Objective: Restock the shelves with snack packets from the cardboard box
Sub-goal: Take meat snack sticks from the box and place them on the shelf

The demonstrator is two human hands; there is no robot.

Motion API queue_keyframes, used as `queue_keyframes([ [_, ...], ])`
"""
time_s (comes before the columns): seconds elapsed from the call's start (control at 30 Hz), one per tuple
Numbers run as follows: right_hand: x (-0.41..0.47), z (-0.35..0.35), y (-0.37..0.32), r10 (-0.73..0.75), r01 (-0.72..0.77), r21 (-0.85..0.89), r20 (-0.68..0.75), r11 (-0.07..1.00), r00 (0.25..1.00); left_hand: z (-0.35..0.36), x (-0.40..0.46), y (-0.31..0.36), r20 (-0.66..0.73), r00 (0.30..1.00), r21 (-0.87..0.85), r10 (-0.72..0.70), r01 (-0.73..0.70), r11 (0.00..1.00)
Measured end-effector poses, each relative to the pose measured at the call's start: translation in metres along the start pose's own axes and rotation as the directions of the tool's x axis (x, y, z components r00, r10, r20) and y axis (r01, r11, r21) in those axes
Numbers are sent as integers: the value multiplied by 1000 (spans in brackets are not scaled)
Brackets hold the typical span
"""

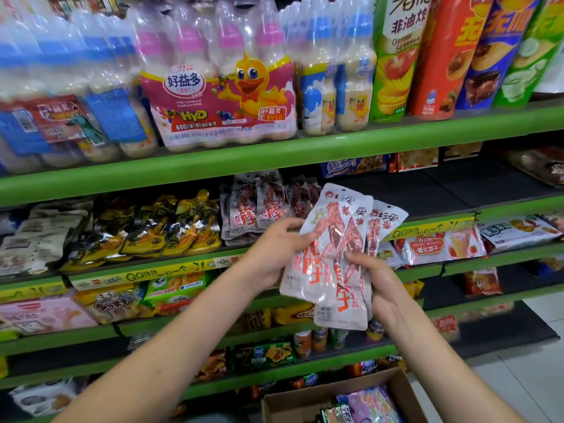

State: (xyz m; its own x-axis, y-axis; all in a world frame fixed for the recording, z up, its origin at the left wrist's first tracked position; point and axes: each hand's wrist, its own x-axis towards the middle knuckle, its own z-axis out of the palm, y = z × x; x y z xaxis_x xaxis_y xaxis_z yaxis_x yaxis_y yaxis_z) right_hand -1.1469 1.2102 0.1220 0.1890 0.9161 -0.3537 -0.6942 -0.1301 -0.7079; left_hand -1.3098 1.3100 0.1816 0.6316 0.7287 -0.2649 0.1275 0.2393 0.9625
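Observation:
Both my hands hold a fanned bunch of white snack packets [334,251] with red lettering and clear windows showing dark red meat strips. My left hand [274,254] grips the bunch's left edge, and my right hand [377,282] pinches its lower right side. I hold the packets in front of the second green shelf [195,264]. Matching packets [259,206] stand in a row on that shelf just left of and behind the bunch. The cardboard box [305,404] sits open at the bottom, with colourful packets [366,404] inside.
The top shelf [274,154] carries shrink-wrapped drink bottles [219,93] and tall crisp tubes [436,56]. Yellow and black packets [158,227] lie left of the matching row. A dark bare stretch of shelf [427,190] lies to the right. Pale floor tiles [525,377] show at lower right.

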Motion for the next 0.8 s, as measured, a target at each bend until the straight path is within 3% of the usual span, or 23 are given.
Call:
queue_keyframes([
  [0.27, -10, -13, -9, 29, -30, -13, -54, 999, 998, -19, 70, 51, -285, 937, 177, 203, -156, 972],
  [0.37, -14, -19, -12, 28, -27, 15, -62, 1000, 998, -28, 101, 53, -290, 941, 284, 176, -91, 954],
  [0.53, -22, -30, -19, 15, -15, 11, -57, 1000, 998, -36, 131, 58, -266, 954, 538, 140, 27, 843],
  [0.6, -24, -33, -22, 11, -9, 22, -50, 1000, 999, -34, 135, 59, -267, 947, 697, 177, 63, 714],
  [0.67, -26, -36, -23, 8, -6, 35, -43, 999, 999, -31, 136, 61, -265, 930, 859, 255, 108, 501],
  [0.8, -27, -36, -24, 6, -4, 43, -36, 999, 999, -27, 130, 60, -237, 918, 957, 316, 166, 237],
])
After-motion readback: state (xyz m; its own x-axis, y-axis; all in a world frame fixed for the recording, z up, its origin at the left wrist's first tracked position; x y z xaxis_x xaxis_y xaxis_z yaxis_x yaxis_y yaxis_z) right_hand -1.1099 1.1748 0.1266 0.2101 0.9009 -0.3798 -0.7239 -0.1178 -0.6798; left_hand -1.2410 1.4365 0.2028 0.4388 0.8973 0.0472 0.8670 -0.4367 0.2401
